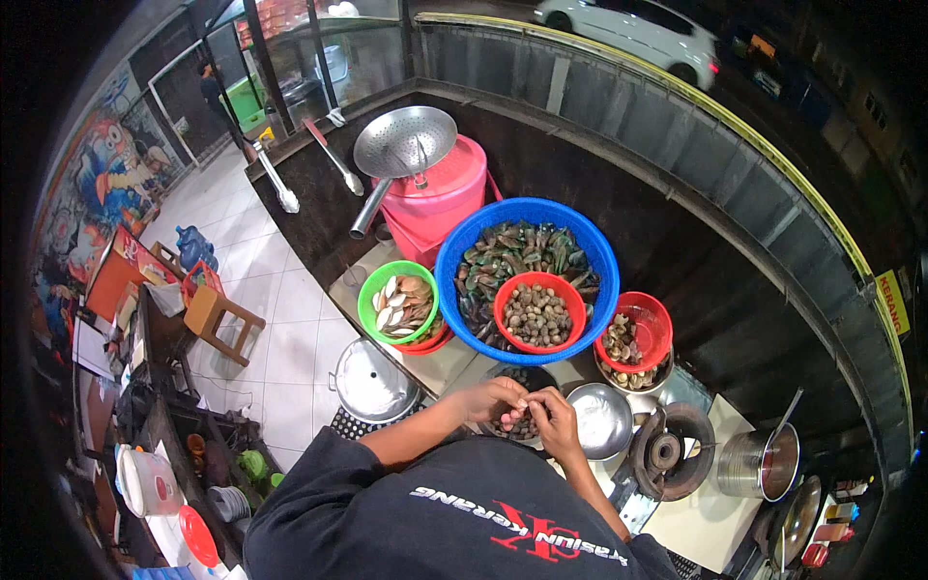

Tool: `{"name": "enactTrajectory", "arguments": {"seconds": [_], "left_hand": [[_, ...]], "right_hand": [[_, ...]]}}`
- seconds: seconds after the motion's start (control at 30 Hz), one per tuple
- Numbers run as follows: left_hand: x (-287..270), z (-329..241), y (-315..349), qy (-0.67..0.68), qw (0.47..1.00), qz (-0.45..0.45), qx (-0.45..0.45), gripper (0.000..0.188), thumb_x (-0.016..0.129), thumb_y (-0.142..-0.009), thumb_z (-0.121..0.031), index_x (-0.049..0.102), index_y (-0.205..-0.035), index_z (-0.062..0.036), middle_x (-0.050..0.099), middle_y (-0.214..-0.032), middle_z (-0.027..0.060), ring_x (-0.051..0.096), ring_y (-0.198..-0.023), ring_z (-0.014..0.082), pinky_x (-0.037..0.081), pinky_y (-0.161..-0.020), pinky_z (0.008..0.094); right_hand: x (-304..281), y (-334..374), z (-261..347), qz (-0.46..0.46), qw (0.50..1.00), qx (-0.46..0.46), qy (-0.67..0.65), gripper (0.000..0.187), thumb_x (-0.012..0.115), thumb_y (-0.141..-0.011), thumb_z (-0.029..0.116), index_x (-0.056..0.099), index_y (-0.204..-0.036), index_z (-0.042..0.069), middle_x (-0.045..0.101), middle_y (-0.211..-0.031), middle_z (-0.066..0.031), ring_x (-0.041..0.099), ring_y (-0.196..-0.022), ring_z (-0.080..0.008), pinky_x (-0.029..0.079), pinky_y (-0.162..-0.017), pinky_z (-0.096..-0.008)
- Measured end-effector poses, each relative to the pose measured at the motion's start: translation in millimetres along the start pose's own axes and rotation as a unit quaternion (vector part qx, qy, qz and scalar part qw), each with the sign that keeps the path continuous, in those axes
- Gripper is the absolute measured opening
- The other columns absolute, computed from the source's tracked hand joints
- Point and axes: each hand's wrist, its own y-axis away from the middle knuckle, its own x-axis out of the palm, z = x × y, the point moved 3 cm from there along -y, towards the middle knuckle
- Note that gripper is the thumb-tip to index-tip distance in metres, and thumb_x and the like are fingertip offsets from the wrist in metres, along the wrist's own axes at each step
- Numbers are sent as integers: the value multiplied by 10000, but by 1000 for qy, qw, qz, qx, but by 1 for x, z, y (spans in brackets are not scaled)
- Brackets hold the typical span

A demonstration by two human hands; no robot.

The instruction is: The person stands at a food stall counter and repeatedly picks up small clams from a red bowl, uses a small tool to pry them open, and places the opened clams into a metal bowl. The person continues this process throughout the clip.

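My left hand (497, 398) and my right hand (554, 421) meet fingertip to fingertip, both closed in a pinch. What they hold, if anything, is too small to make out. Beneath them is a bowl of small dark shellfish (523, 428), partly hidden by my hands. Just beyond stands a blue basin (606, 253) of green mussels (522, 246), with a red bowl (500, 324) of small brown shellfish (537, 317) set in it. Beside my right hand sits a shiny metal pan (601, 422).
A green basket (363, 302) of pale clams lies left of the basin, a red basket (660, 332) of opened shells right. A perforated metal skimmer (406, 137) rests on a pink bucket (440, 208). At right are a burner (667, 451) and a steel pot (744, 462); a lidded pot (375, 380) stands left.
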Motion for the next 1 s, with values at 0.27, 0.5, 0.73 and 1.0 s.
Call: {"name": "enactTrajectory", "arguments": {"seconds": [0.27,0.5,0.73,1.0], "left_hand": [[-7,-4,-8,59,998,11,31,156,604,-843,-130,593,-933,-4,541,-694,27,516,-531,111,503,-566,328],[-13,-3,-10,66,997,-30,30,150,594,-856,-152,586,-922,-18,540,-707,18,516,-548,107,492,-572,315],[-18,1,-11,66,995,-66,42,145,593,-862,-143,593,-925,-12,556,-705,14,525,-541,104,499,-586,322],[-18,-5,-17,54,996,-70,32,119,601,-868,-127,588,-917,-20,568,-703,18,547,-553,108,535,-594,317]], "right_hand": [[-6,-19,-3,10,1000,-15,-17,90,561,-881,10,630,-934,-11,613,-843,-122,613,-769,-235,479,-694,-322],[-9,-26,-12,19,999,-28,-5,91,575,-880,27,627,-947,-6,614,-860,-128,623,-793,-261,486,-711,-333],[-4,-28,-19,-17,999,-36,-36,89,549,-877,-10,630,-912,-20,603,-828,-109,603,-742,-214,468,-669,-306],[-5,-28,-31,-38,998,-7,-56,87,541,-877,-11,622,-908,-24,614,-832,-105,609,-743,-196,472,-674,-296]]}}
